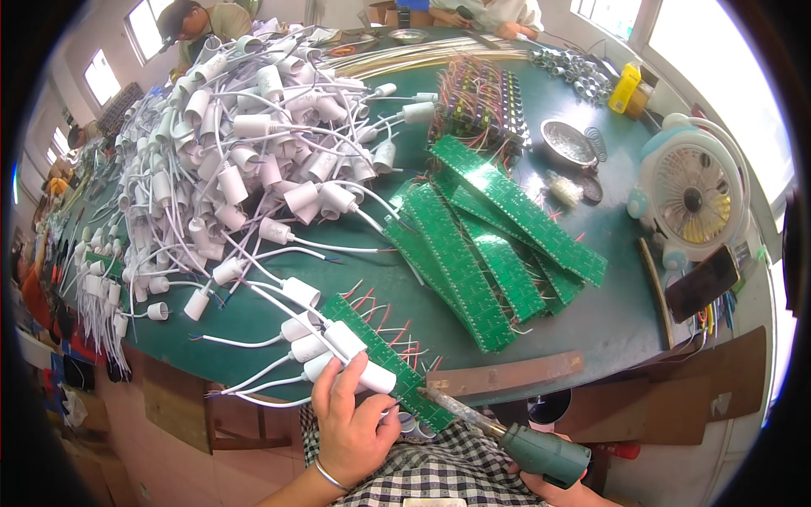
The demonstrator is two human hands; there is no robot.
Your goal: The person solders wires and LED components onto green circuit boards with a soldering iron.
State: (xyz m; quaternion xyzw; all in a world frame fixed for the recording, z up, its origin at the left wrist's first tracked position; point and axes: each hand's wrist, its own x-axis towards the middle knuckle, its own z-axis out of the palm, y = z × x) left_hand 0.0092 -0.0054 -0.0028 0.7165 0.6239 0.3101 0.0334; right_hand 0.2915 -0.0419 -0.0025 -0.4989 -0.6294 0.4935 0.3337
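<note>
My left hand [353,427] is at the table's near edge. Its thumb and a finger pinch what looks like a thin dark wire, while other fingers rest against a white lamp holder [378,380]. More white lamp holders [308,348] lie side by side there, their cables trailing left. Under them sits a green circuit board strip [404,367] with red and white wires standing up. My right hand [549,486], partly hidden, grips a green-bodied soldering gun [545,455]. Its tip reaches the strip's right edge, close to the left fingertips; exact contact is hard to tell.
A big heap of white lamp holders [245,144] covers the table's left. Stacked green board strips [473,245] lie centrally, with wired components [481,101] behind. Rightward are a metal bowl [568,142], a fan [693,194], a phone [703,283] and a brown strip [507,372]. People work beyond.
</note>
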